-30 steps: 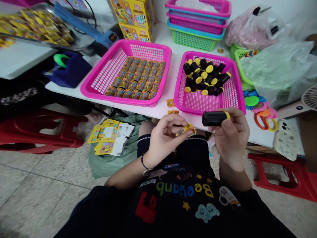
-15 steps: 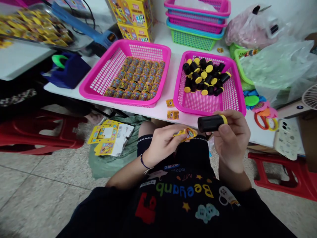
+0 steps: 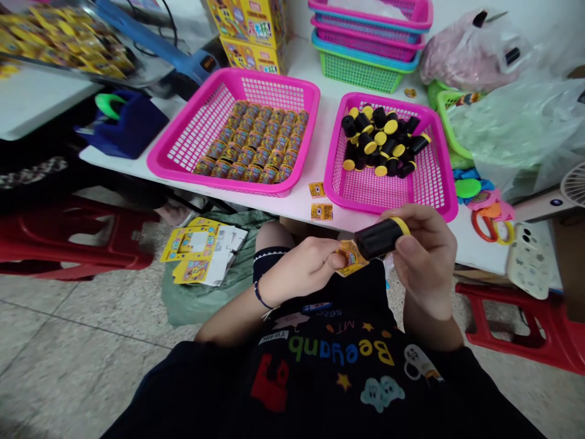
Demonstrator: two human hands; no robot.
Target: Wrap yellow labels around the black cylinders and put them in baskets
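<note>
White and cluttered, the table [image 3: 299, 55] stretched ahead of the person, carrying two pink baskets: a wider one [image 3: 196, 116] on the left, with printed cups [image 3: 256, 143] standing in rows, and a smaller one [image 3: 372, 189] on the right, with a loose heap of black containers [image 3: 388, 146] capped in yellow. On the near edge, between the baskets and the body, lay two small printed labels [image 3: 322, 211]. Both hands were in front of that edge, over the lap. The right hand [image 3: 425, 262] had its thumb and fingers closed around the yellow-capped end of a black cylinder [image 3: 377, 241], leaving most of the dark body free. Its long axis ran crosswise, from the capped end at the right hand to the bare black end, which pointed left and slightly back toward the person. The left hand [image 3: 304, 268] pinched a yellow printed sleeve [image 3: 353, 262] between thumb and fingers, and was the nearer hand to that bare end. The sleeve sat just left of it and a little closer to the body, the two overlapping in view; whether the end was inside the sleeve or only against it could not be told.
</note>
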